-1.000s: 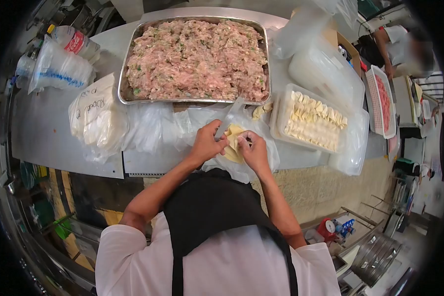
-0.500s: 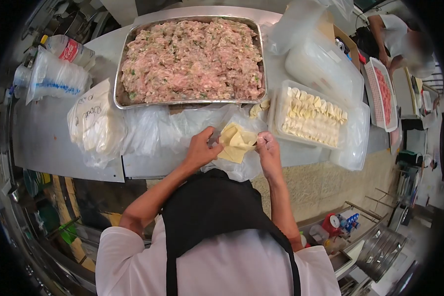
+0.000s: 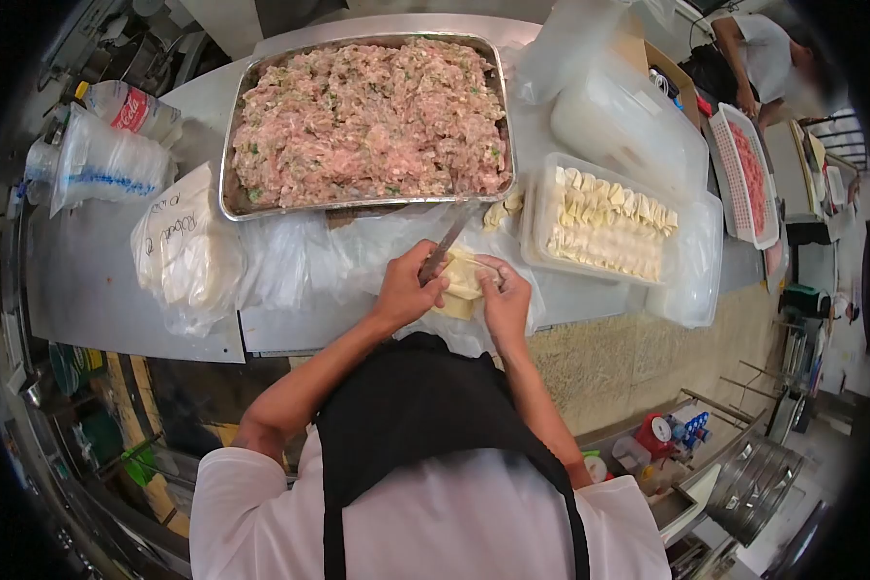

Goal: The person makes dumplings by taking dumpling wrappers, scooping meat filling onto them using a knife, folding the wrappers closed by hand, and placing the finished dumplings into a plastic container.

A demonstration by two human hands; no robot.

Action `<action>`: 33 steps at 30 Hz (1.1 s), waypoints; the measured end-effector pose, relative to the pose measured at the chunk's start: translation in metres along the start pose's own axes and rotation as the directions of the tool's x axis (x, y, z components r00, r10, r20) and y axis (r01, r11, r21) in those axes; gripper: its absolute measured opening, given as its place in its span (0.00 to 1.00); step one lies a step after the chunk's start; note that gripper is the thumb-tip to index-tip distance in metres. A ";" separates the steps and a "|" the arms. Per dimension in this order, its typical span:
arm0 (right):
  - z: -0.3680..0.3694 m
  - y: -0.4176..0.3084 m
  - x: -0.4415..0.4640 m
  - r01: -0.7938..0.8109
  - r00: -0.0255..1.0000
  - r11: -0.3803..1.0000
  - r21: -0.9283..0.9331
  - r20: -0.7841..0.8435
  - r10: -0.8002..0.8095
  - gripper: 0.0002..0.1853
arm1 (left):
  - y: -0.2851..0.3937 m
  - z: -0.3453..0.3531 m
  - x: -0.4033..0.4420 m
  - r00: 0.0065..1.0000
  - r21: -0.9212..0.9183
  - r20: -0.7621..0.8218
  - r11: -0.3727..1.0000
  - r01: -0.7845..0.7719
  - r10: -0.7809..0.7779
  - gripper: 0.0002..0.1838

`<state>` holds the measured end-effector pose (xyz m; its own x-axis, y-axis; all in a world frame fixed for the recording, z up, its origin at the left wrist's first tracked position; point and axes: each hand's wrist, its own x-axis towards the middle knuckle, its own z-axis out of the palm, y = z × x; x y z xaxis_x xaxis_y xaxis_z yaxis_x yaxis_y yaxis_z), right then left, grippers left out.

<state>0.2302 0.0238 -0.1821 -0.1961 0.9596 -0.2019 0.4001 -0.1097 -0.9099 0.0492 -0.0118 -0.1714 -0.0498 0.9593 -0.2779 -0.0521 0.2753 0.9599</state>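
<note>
My left hand (image 3: 408, 290) is closed around a narrow flat metal utensil (image 3: 444, 247), which points up toward the large metal tray. Pale yellow dumpling wrappers (image 3: 460, 305) lie under and between my hands on a plastic sheet. My right hand (image 3: 507, 304) pinches the right edge of the top wrapper. Fingers partly cover the wrapper's middle, so any filling there is hidden. Beyond my hands, the metal tray (image 3: 224, 184) holds minced meat (image 3: 367, 121) with green flecks. To the right, a clear plastic container (image 3: 536, 242) holds rows of folded dumplings (image 3: 609, 227).
A bag of wrappers (image 3: 186, 237), bagged plastic cups (image 3: 116, 164) and a cola bottle (image 3: 130, 108) stand at left. Clear plastic lids (image 3: 633, 121) lie behind the dumplings. At far right, a person (image 3: 768, 63) works near a white basket (image 3: 730, 188) of meat.
The metal utensil has come into view in my left hand. My right hand has moved left over the wrapper, and the wrapper's raised folds now sit between my fingers.
</note>
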 end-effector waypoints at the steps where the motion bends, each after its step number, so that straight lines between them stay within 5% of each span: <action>1: -0.001 0.003 0.002 -0.025 0.997 0.984 0.174 -0.064 0.036 0.13 | -0.002 -0.002 -0.001 1.000 0.001 -0.003 1.000 -0.001 0.001 0.14; 2: -0.001 0.005 0.003 -0.040 0.989 0.938 0.343 -0.117 0.085 0.11 | -0.005 -0.003 -0.002 0.999 0.034 -0.043 0.999 -0.001 0.003 0.13; 6: -0.012 -0.013 -0.006 -0.148 0.966 0.879 0.453 -0.123 0.226 0.12 | -0.016 -0.009 -0.004 0.993 0.198 -0.116 0.980 0.012 0.011 0.13; 12: -0.051 -0.043 -0.013 0.025 0.952 0.714 0.700 -0.235 0.197 0.15 | -0.029 -0.019 -0.007 0.984 0.419 -0.151 0.908 -0.021 0.092 0.12; 17: -0.097 -0.082 -0.029 0.127 0.992 0.277 0.952 -0.129 -0.009 0.26 | 0.009 -0.038 -0.016 0.955 0.602 -0.034 0.769 -0.217 0.296 0.13; 19: -0.093 -0.067 -0.026 0.084 0.994 0.294 0.952 -0.060 -0.091 0.27 | 0.037 -0.056 -0.017 0.923 0.620 0.000 0.724 -0.302 0.385 0.15; 22: -0.072 -0.042 -0.014 -0.258 0.966 0.458 0.851 0.221 0.132 0.29 | 0.086 -0.092 0.005 0.899 0.679 0.069 0.640 -0.360 0.433 0.13; 24: -0.065 -0.047 -0.014 -0.261 0.965 0.468 0.845 0.228 0.127 0.30 | 0.111 -0.111 0.030 0.949 0.938 0.130 0.275 -0.212 0.289 0.16; 27: -0.064 -0.065 -0.017 -0.227 0.973 0.442 0.868 0.223 0.061 0.32 | 0.102 -0.111 0.076 0.964 0.960 0.159 0.193 -0.201 0.213 0.13; 29: -0.061 -0.061 -0.018 -0.182 0.980 0.404 0.897 0.200 -0.003 0.33 | 0.065 -0.108 0.102 0.943 0.937 0.258 0.181 -0.297 0.210 0.13; 31: -0.047 -0.040 -0.015 -0.350 0.937 0.265 0.898 0.334 0.106 0.32 | 0.071 -0.104 0.113 0.907 0.900 0.368 0.166 -0.402 0.203 0.13; 33: -0.049 -0.042 -0.021 -0.365 0.929 0.241 0.899 0.337 0.152 0.33 | 0.096 -0.112 0.106 0.887 0.737 0.383 0.495 -0.461 0.256 0.17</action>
<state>0.2611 0.0211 -0.1215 -0.4227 0.7878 -0.4480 -0.6372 -0.6098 -0.4712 -0.0731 0.1096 -0.1130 0.3249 0.9457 0.0129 0.7320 -0.2601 0.6297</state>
